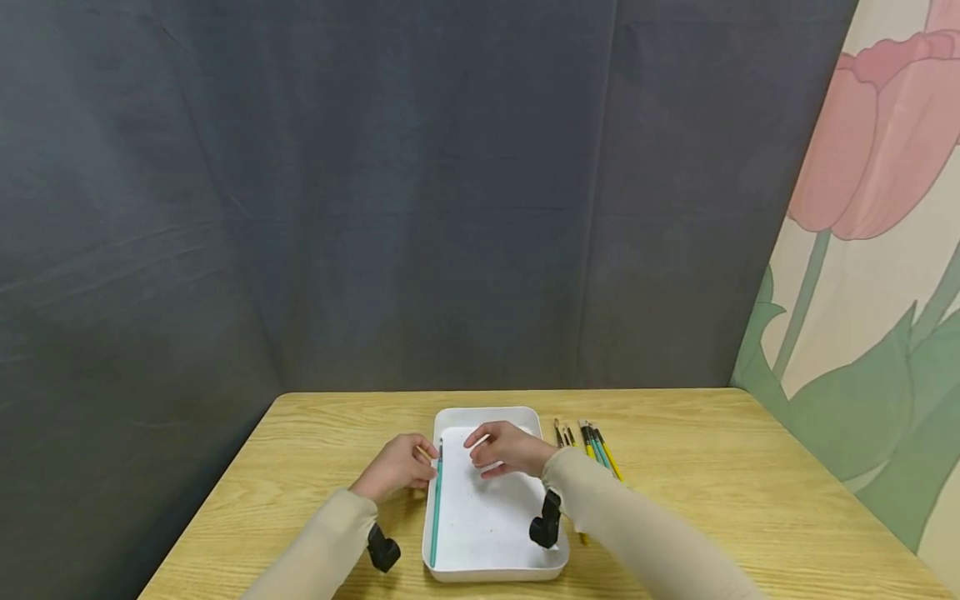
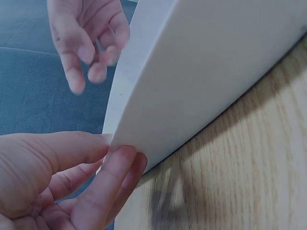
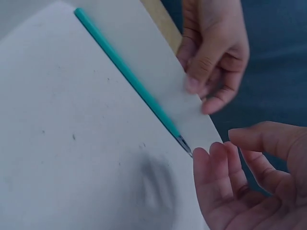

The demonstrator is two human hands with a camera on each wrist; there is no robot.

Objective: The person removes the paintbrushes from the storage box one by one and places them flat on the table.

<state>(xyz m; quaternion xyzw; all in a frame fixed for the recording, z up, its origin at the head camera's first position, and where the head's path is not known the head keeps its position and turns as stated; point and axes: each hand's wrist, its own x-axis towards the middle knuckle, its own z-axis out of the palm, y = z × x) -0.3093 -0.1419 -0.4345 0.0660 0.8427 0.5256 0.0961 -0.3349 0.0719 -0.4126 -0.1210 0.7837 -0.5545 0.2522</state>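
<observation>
A white rectangular tray (image 1: 498,575) sits on the wooden table, and one teal-handled paintbrush (image 1: 437,512) lies in it along the left wall, handle toward me. My left hand (image 1: 399,465) pinches the tray's left rim between thumb and fingertips, as the left wrist view shows. Over the far half of the tray hovers my right hand (image 1: 513,450), fingers loosely bent with nothing between them. In the right wrist view, the fingertips of that right hand (image 3: 254,177) appear near the brush's bristle end, which they partly cover.
Several paintbrushes with yellow and teal handles (image 1: 600,450) lie on the table (image 1: 697,492) just right of the tray, partly hidden by my right sleeve (image 1: 637,525). A dark curtain (image 1: 450,208) hangs behind the table. A flower-painted wall (image 1: 862,292) stands to the right.
</observation>
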